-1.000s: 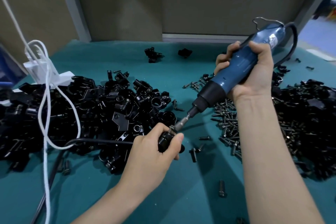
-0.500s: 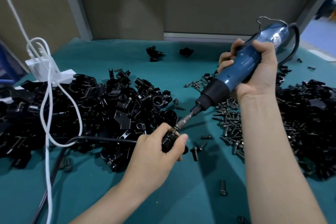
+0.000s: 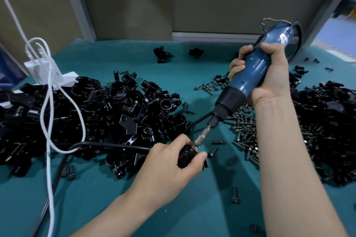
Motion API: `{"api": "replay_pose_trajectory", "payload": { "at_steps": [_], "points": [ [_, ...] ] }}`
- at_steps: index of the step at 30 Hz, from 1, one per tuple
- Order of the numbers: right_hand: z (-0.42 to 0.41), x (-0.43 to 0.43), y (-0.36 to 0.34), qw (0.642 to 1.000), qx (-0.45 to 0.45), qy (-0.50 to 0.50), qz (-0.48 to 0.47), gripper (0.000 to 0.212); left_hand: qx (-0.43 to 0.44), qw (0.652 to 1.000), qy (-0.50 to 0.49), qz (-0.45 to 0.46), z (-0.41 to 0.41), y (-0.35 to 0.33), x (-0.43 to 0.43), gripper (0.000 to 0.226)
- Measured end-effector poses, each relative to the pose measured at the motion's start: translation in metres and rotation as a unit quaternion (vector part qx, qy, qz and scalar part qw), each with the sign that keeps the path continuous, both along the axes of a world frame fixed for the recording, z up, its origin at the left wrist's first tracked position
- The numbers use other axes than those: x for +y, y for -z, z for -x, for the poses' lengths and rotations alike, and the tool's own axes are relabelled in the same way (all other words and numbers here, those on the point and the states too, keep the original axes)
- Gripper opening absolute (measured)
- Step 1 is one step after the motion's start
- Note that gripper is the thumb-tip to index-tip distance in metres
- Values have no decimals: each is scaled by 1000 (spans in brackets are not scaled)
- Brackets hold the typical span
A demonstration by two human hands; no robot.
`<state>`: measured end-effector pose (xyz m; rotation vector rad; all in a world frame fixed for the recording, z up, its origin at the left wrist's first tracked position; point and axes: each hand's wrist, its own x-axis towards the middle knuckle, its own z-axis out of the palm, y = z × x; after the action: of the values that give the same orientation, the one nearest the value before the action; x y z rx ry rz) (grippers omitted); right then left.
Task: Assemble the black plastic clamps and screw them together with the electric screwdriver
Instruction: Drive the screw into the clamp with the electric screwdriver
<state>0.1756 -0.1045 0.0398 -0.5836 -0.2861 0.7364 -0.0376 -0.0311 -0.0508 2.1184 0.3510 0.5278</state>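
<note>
Two hands share one job in the head view, the only view given. The left hand [image 3: 169, 163] has its grip closed around a small black clamp [image 3: 187, 157], thumb on the near side and fingers curled over the far side, low over the green desk [image 3: 115, 198] just in front of the big pile of clamp parts [image 3: 115, 113]. The right hand [image 3: 269, 77] has its grip wrapped round the blue barrel of the electric screwdriver [image 3: 238, 88], which is tilted down and to the left so that the bit [image 3: 202, 136] meets the top of the clamp. The screw itself is hidden under the bit tip.

The clamp looks like hard moulded plastic: light, stiff and smooth, so it would likely try to spin with the driver's torque. Holding it across its flat sides, clear of the screw hole, seems the sound way, as the left hand does. The screwdriver is probably the heavier item, with its black cord [image 3: 107, 145] trailing across the desk; a full-hand hold at mid-barrel suits it.

A heap of screws [image 3: 244, 127] lies just under the right forearm, a second dark pile [image 3: 327, 125] is farther right, and a white cable [image 3: 50, 102] loops over the left pile.
</note>
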Motion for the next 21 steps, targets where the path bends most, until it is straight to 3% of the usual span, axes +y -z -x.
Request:
{"api": "replay_pose_trajectory", "payload": {
  "at_steps": [21],
  "points": [
    [0,2,1,1000,8,14,7,13,6,1000,-13,-18,-1,2,3,40]
  ]
}}
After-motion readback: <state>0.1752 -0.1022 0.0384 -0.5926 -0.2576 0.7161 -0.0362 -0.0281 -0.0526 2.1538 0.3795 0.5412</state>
